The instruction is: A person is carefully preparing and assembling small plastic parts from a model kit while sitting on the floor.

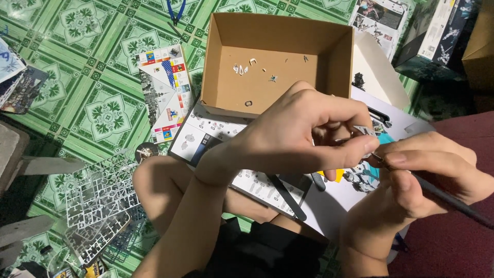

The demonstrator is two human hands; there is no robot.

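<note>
**Trimming a small model part over the floor**

On the green tiled floor (98,67) at left lie clear plastic sprues (100,198). Mid-frame, the left hand (293,136) pinches a small grey part (366,131) in front of the open cardboard box (272,36). The right hand (427,175) is closed around a thin dark tool (453,201), tip at the part. This looks like clean-up work; any further stroke calls for a steady pinch.

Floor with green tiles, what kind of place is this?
Probably a home floor used for model-kit building: green patterned tiles, plastic part frames, and a cardboard box holding tiny pieces.
</note>
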